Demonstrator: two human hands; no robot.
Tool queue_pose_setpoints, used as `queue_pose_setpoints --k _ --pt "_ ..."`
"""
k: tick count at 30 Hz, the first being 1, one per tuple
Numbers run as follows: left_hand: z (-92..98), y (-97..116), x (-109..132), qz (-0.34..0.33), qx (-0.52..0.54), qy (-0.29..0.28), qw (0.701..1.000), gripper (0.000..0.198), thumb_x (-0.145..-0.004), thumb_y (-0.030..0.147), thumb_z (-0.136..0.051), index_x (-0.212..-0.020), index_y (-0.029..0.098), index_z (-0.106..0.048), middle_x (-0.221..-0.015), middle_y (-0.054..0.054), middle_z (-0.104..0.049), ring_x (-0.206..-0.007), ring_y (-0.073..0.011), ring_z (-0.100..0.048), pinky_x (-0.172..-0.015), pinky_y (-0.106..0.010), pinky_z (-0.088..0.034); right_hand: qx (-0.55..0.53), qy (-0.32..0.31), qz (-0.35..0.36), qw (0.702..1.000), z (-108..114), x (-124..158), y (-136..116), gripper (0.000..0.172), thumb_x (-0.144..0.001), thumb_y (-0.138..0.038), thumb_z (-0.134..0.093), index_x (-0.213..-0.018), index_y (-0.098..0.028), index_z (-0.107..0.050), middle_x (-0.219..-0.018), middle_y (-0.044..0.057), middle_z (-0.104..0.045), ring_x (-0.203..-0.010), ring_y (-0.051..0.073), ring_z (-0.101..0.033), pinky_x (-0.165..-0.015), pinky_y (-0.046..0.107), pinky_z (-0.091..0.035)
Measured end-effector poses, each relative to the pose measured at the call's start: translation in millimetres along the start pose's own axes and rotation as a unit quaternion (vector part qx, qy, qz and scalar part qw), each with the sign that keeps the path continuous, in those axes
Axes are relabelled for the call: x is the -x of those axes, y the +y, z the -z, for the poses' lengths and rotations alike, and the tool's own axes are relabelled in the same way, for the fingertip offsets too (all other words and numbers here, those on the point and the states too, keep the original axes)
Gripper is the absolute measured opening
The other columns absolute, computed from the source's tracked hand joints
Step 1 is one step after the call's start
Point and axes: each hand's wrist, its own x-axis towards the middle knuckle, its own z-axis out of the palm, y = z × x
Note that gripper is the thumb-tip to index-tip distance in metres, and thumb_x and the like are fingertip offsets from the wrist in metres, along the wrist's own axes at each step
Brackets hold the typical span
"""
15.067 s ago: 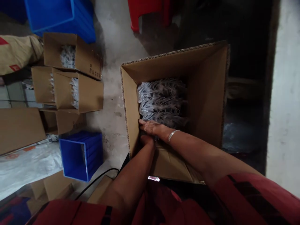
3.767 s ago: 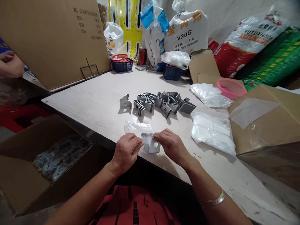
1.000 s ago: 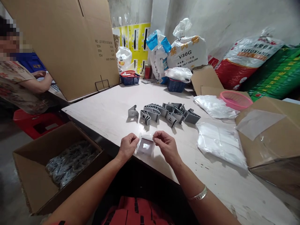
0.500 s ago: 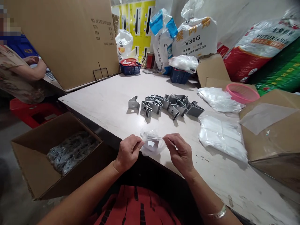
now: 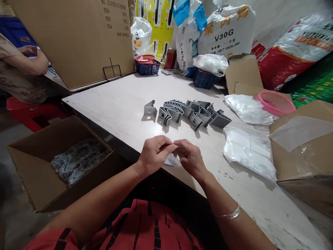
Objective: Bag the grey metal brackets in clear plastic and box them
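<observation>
Close together over the table's near edge, my left hand (image 5: 155,153) and my right hand (image 5: 190,158) both pinch a clear plastic bag (image 5: 171,160). Most of the bag is hidden behind my fingers, and I cannot make out the metal piece inside it now. Beyond my hands, several bent grey metal brackets (image 5: 179,110) stand in a loose row on the table (image 5: 104,104). One bracket (image 5: 150,109) stands a little apart at the row's left end. To the right lies a flat stack of clear plastic bags (image 5: 248,151).
An open cardboard box (image 5: 31,173) with bagged pieces (image 5: 78,159) stands low on the left. Another carton (image 5: 307,156), a pink basket (image 5: 276,102) and more plastic bags (image 5: 249,108) line the right side. A person's arm (image 5: 31,60) shows at far left.
My hands have come together from the two sides of the bag's opening, gathering its top edge between them. The view has shifted slightly.
</observation>
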Motion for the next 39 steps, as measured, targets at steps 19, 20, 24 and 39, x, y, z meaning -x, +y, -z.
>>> queue_pose_setpoints --k 19,20,24,39 --pt "-6.7 -22 32 0.309 0.225 0.184 0.906 0.061 -0.058 0.036 -0.071 -0.109 0.018 -0.041 -0.116 -0.012 -0.046 -0.110 -0.0241 -0.045 -0.087 -0.038 -0.043 -0.364 0.154 -0.214 0.893 -4 7 14 0.009 -0.060 -0.024 -0.066 -0.064 -0.017 -0.062 -0.058 -0.002 -0.059 -0.052 0.010 -0.050 -0.049 0.023 -0.043" --pt "-7.9 -17 32 0.328 0.256 0.162 0.895 0.065 -0.059 0.038 -0.070 -0.113 0.019 -0.038 -0.117 -0.013 -0.044 -0.109 -0.0246 -0.047 -0.085 -0.039 -0.044 -0.298 0.155 -0.168 0.927 -5 6 11 0.007 -0.065 -0.024 -0.063 -0.067 -0.018 -0.063 -0.062 -0.001 -0.060 -0.056 0.011 -0.052 -0.052 0.024 -0.044" --pt "-10.5 -6 26 0.358 0.305 0.050 0.881 0.073 -0.068 0.046 -0.062 -0.126 0.020 -0.025 -0.119 -0.015 -0.043 -0.103 -0.0258 -0.051 -0.079 -0.041 -0.047 -0.019 0.165 0.047 0.985 -10 -2 -3 0.011 -0.076 -0.020 -0.053 -0.071 -0.018 -0.062 -0.066 0.001 -0.060 -0.060 0.011 -0.053 -0.057 0.024 -0.043" --pt "1.2 -46 24 -0.042 -0.193 0.137 0.971 0.023 -0.079 0.028 -0.054 -0.096 0.022 -0.067 -0.089 -0.004 -0.047 -0.066 -0.0088 -0.047 -0.059 -0.023 -0.047 -0.012 0.045 0.134 0.990 -1 -16 -11 0.015 -0.077 -0.016 -0.054 -0.075 -0.019 -0.068 -0.068 0.001 -0.055 -0.058 0.009 -0.054 -0.049 0.021 -0.046"
